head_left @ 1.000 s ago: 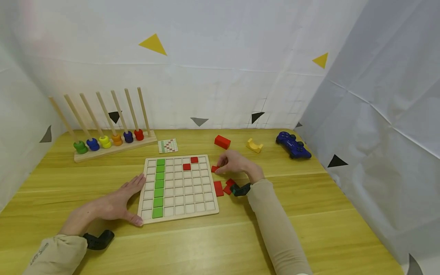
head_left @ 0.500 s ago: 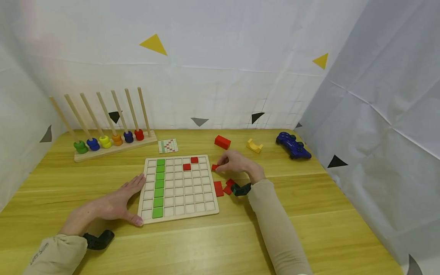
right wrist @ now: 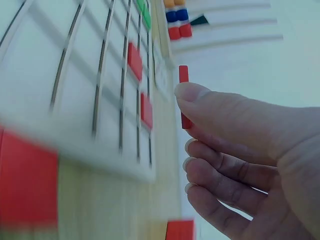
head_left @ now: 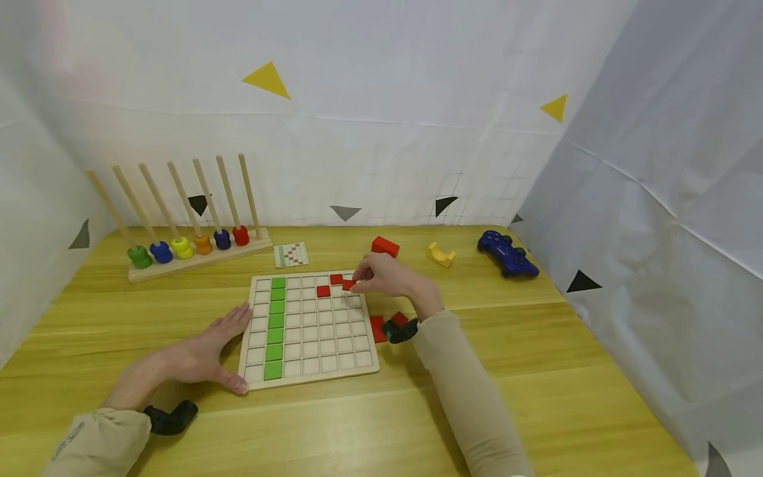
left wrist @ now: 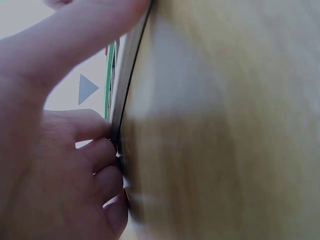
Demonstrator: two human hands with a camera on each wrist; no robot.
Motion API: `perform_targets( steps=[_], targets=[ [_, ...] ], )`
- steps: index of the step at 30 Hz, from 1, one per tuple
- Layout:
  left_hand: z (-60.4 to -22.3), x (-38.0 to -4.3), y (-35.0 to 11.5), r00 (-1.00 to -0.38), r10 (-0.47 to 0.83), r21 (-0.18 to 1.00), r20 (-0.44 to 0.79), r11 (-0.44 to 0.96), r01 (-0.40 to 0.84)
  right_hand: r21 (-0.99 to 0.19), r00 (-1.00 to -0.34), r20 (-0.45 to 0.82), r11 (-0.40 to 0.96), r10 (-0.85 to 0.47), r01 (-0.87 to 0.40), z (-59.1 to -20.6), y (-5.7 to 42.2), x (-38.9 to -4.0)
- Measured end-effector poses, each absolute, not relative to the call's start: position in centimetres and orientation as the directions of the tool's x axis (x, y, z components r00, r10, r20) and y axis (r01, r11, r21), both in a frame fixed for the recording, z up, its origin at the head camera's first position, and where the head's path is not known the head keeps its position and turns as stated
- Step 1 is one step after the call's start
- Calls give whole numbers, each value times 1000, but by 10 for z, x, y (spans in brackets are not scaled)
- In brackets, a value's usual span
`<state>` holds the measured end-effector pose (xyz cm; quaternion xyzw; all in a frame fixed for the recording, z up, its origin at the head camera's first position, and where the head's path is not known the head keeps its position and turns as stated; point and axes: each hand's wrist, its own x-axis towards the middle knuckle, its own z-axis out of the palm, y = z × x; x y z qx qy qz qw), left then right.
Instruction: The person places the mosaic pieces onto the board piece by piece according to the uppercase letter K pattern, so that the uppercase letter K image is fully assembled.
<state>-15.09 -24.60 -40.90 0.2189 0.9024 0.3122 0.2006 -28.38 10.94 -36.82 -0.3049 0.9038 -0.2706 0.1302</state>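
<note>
A wooden grid board (head_left: 310, 381) lies on the table, one column filled with green tiles (head_left: 275, 320). Two red tiles sit in its far cells, one red tile (head_left: 323, 291) nearer and the other (head_left: 336, 279) farther back. My left hand (head_left: 199, 354) rests at the board's left edge, thumb at the near corner and fingers along the side. My right hand (head_left: 387, 277) pinches another red tile (head_left: 348, 285) over the far right part of the board. In the right wrist view this held tile (right wrist: 183, 74) stands edge-on between thumb and fingers, above the board.
Loose red pieces (head_left: 378, 329) lie by the board's right side, partly hidden by the right wrist camera. Behind are a pattern card (head_left: 291, 255), a red block (head_left: 385, 246), a yellow arch block (head_left: 441, 256) and a blue game controller (head_left: 508, 253). A peg rack (head_left: 203, 257) with coloured beads stands back left.
My right hand has lifted a red tile from beside the board and carried it left over the far right cells. The left hand has stayed at the board's edge.
</note>
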Motion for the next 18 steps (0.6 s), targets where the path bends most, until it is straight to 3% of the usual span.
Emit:
perform_targets(
  steps=[9,18],
  targets=[
    [-410,-150,-246,-824,513,644,-240,720,261,-557,-734,-71,637,-676,-533,-367,58,-272],
    [-410,-151,-246,-828,507,640,-239,724,258,-562,-726,-79,632,-683,-533,-387,41,-272]
  ],
)
